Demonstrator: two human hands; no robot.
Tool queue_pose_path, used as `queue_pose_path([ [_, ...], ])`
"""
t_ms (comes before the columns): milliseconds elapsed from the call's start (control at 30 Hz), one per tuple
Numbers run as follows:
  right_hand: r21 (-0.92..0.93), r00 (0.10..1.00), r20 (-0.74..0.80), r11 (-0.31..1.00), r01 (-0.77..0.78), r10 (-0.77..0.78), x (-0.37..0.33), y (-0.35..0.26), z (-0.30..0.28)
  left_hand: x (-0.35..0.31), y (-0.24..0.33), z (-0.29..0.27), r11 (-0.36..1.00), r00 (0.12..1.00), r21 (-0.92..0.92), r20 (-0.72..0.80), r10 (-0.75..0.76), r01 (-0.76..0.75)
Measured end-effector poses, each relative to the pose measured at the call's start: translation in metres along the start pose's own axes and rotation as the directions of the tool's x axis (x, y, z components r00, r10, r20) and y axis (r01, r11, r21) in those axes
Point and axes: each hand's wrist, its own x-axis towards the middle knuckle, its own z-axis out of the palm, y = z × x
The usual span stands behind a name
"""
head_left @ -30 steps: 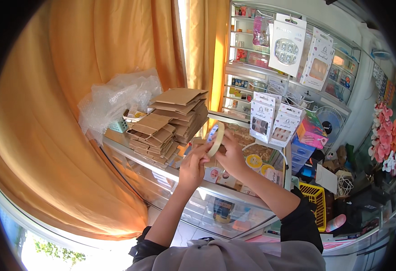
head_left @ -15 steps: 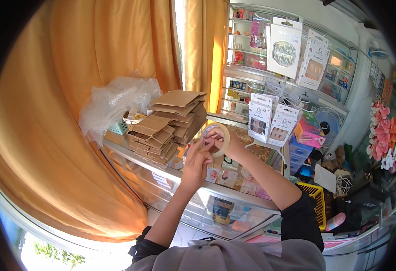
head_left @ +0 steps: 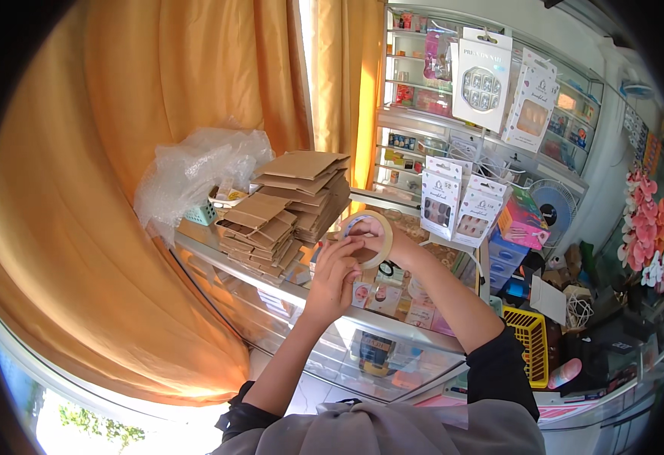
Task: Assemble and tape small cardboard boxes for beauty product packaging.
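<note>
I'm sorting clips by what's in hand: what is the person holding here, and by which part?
A roll of tape, held up above the glass counter. The right hand grips its ring from the right side; the left hand has its fingertips on the lower left rim.

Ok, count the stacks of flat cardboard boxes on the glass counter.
2. The taller stack stands farther back by the curtain; the lower stack lies in front of it, left of the hands. More may be hidden behind.

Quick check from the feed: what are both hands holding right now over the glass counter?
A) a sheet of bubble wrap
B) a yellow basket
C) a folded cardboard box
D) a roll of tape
D: the left hand and right hand both hold the pale roll of tape; the cardboard boxes lie stacked apart on the glass counter.
</note>
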Motion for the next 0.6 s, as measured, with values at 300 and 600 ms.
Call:
queue_pose_path([
  [300,0.132,0.997,-0.070,0.991,-0.012,0.022,-0.003,-0.007,0.013,-0.006,-0.001,-0.017,0.989,0.989,-0.042,0.041,0.140,-0.139],
  [600,0.129,0.995,-0.075,0.989,0.072,-0.062,-0.004,-0.009,0.016,-0.001,-0.036,-0.011,0.903,0.934,-0.277,-0.053,-0.354,0.327],
])
